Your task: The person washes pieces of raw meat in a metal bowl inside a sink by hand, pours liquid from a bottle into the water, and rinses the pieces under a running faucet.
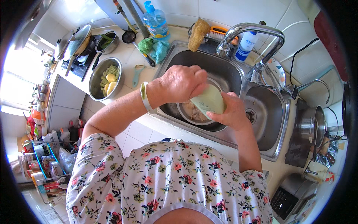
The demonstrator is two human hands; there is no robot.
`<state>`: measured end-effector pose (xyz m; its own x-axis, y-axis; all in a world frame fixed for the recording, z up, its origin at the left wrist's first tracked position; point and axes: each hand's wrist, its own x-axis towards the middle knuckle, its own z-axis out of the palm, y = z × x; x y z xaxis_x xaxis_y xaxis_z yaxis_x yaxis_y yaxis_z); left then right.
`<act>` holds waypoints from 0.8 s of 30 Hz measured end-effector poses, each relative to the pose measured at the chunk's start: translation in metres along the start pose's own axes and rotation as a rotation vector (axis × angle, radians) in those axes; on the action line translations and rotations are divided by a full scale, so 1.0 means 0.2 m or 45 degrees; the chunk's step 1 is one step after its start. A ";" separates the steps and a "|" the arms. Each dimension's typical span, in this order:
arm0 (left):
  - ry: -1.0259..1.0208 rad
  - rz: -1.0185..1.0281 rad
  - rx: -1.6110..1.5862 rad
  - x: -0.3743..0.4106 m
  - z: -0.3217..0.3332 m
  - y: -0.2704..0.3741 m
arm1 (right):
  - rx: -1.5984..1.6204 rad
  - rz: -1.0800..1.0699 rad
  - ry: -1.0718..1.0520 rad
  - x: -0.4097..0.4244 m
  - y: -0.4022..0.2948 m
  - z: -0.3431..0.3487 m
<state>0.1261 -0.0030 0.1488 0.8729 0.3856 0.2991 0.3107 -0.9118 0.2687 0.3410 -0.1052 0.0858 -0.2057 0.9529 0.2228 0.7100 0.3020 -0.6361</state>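
Observation:
My right hand (pixel 233 112) grips a light green container (pixel 209 100) that bears printed writing and is tilted over the left basin (pixel 179 60) of a steel sink. At the container's far left edge is my left hand (pixel 184 82), curled, slightly blurred and wearing a pale bangle with a green patch. Its fingertips are hidden, so I cannot tell whether it holds anything. Under both hands, a round metal bowl (pixel 181 112) sits in the basin. Pale pieces that look like raw meat (pixel 193 112) lie in it, partly covered by the container.
A chrome faucet (pixel 254 26) arches over the sink. Left on the counter are a steel bowl (pixel 95 93) of green beans and peeled potatoes, a peeler (pixel 136 77), a ladle (pixel 139 49) and cloths (pixel 160 51). A soap bottle (pixel 156 23) and loofah (pixel 198 35) stand behind.

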 end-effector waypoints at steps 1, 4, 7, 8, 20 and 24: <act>-0.104 0.116 -0.017 -0.02 -0.02 -0.01 | 0.112 -0.028 -0.056 0.00 0.03 0.00; -0.012 0.425 -0.089 -0.04 -0.03 -0.05 | 0.373 -0.016 -0.179 -0.01 0.06 0.02; 0.091 0.315 -0.151 -0.09 -0.09 -0.04 | 0.443 -0.044 -0.039 -0.03 0.07 0.05; 0.099 0.227 -0.203 -0.08 -0.10 -0.04 | 0.453 -0.030 -0.057 -0.03 0.08 0.06; 0.126 -0.117 -0.427 -0.17 -0.06 0.00 | 0.250 -0.071 -0.165 0.04 0.16 0.18; -0.270 -0.539 -0.174 -0.16 -0.05 0.00 | 0.221 0.004 -0.267 0.08 0.16 0.25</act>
<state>0.0950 -0.0137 0.1480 0.7424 0.6680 -0.0513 0.6147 -0.6488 0.4486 0.3264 -0.0796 0.0318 -0.3515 0.9332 0.0743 0.5887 0.2820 -0.7576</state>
